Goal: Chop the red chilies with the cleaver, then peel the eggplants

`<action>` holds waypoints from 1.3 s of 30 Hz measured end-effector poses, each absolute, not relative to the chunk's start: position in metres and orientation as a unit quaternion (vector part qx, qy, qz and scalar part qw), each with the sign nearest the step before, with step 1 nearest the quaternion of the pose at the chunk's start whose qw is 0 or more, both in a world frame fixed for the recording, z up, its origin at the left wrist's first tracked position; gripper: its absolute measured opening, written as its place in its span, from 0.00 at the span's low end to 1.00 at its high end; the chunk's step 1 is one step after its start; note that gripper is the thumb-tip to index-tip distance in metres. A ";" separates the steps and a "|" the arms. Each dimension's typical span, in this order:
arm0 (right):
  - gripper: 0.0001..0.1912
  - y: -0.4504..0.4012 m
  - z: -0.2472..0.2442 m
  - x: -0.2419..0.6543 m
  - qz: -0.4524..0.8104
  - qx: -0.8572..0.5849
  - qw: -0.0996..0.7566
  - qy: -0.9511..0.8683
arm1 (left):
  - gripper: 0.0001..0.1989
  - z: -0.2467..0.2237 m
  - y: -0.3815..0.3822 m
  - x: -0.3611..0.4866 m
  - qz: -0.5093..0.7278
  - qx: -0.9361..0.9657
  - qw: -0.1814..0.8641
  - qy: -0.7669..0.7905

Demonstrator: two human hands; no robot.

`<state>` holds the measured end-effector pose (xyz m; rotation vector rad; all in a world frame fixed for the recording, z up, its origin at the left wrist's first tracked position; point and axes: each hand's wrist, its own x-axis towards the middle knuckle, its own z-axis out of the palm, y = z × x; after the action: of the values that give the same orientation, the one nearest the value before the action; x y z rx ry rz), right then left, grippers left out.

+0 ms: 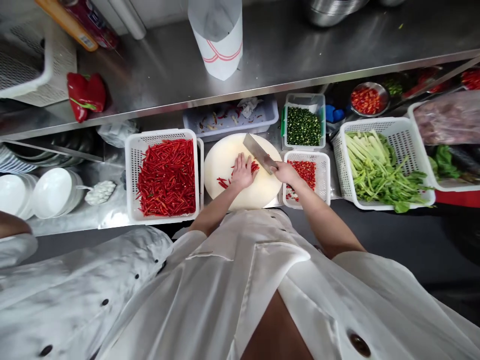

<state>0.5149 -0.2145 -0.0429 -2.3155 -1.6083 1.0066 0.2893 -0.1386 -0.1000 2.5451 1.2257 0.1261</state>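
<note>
On the round cutting board, my left hand lies with its fingers apart over some red chilies. My right hand grips the handle of a cleaver, its broad blade slanting up and left over the board. A few more chilies rest left of my left hand. Whole red chilies fill much of the white basket left of the board. To the right, cut red chilies sit in a smaller white basket, under my right forearm.
Chopped green peppers are in a clear box behind the small basket. A basket of leafy greens stands farther right. A steel shelf runs across the back, above a grey tray. Another person's white jacket is close at left.
</note>
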 end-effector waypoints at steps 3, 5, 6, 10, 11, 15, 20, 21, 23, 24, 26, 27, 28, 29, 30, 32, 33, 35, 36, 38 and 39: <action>0.19 -0.208 -0.040 0.512 0.319 -0.771 0.038 -0.549 | 0.40 -0.099 -0.132 0.301 0.058 0.887 0.155 0.430; 0.19 -0.207 -0.040 0.509 0.319 -0.772 0.017 -0.549 | 0.39 -0.099 -0.132 0.291 0.070 0.888 0.155 0.428; 0.19 -0.208 -0.040 0.507 0.318 -0.773 0.011 -0.549 | 0.37 -0.098 -0.134 0.283 0.077 0.888 0.154 0.426; 0.21 -0.212 -0.040 0.500 0.311 -0.778 -0.006 -0.546 | 0.31 -0.095 -0.145 0.243 0.081 0.886 0.155 0.429; 0.21 -0.212 -0.040 0.499 0.312 -0.777 -0.006 -0.546 | 0.30 -0.095 -0.146 0.236 0.078 0.885 0.153 0.433; 0.22 -0.211 -0.037 0.496 0.319 -0.777 -0.005 -0.543 | 0.32 -0.094 -0.139 0.239 0.094 0.879 0.138 0.447; 0.23 -0.211 -0.033 0.491 0.315 -0.783 -0.010 -0.536 | 0.22 -0.101 -0.119 0.287 0.144 0.912 0.181 0.340; 0.23 -0.212 -0.032 0.490 0.311 -0.784 -0.011 -0.537 | 0.18 -0.103 -0.116 0.294 0.141 0.920 0.187 0.313; 0.23 -0.213 -0.030 0.488 0.304 -0.786 -0.012 -0.539 | 0.14 -0.107 -0.113 0.300 0.134 0.931 0.188 0.284; 0.23 -0.214 -0.028 0.488 0.301 -0.787 -0.013 -0.539 | 0.13 -0.109 -0.112 0.300 0.135 0.932 0.185 0.280; 0.23 -0.216 -0.025 0.486 0.295 -0.789 -0.014 -0.539 | 0.14 -0.111 -0.111 0.296 0.147 0.931 0.181 0.281; 0.23 -0.217 -0.022 0.486 0.290 -0.790 -0.015 -0.539 | 0.14 -0.111 -0.110 0.293 0.154 0.931 0.180 0.277; 0.23 -0.217 -0.019 0.485 0.285 -0.792 -0.018 -0.540 | 0.14 -0.110 -0.109 0.291 0.161 0.933 0.179 0.267; 0.23 -0.218 -0.016 0.485 0.278 -0.794 -0.020 -0.540 | 0.13 -0.110 -0.107 0.288 0.164 0.937 0.178 0.253; 0.23 -0.218 -0.012 0.485 0.273 -0.795 -0.023 -0.541 | 0.12 -0.109 -0.105 0.287 0.163 0.941 0.178 0.237; 0.24 -0.216 -0.005 0.483 0.268 -0.795 -0.028 -0.543 | 0.11 -0.109 -0.102 0.286 0.154 0.947 0.185 0.211; 0.24 -0.215 -0.003 0.482 0.272 -0.793 -0.032 -0.545 | 0.10 -0.110 -0.101 0.286 0.147 0.948 0.192 0.205; 0.25 -0.209 -0.001 0.477 0.289 -0.785 -0.043 -0.546 | 0.11 -0.113 -0.101 0.289 0.138 0.946 0.209 0.208; 0.25 -0.204 -0.002 0.474 0.297 -0.784 -0.049 -0.543 | 0.11 -0.116 -0.101 0.290 0.135 0.943 0.216 0.214; 0.25 -0.193 -0.007 0.466 0.301 -0.789 -0.052 -0.533 | 0.11 -0.119 -0.103 0.293 0.131 0.939 0.224 0.226; 0.25 -0.187 -0.011 0.462 0.298 -0.794 -0.047 -0.527 | 0.11 -0.120 -0.104 0.294 0.128 0.938 0.224 0.231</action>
<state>0.4617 -0.1870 -0.0108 -2.5730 -1.7085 0.9641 0.2944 -0.1036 -0.1202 2.5891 0.6368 0.3534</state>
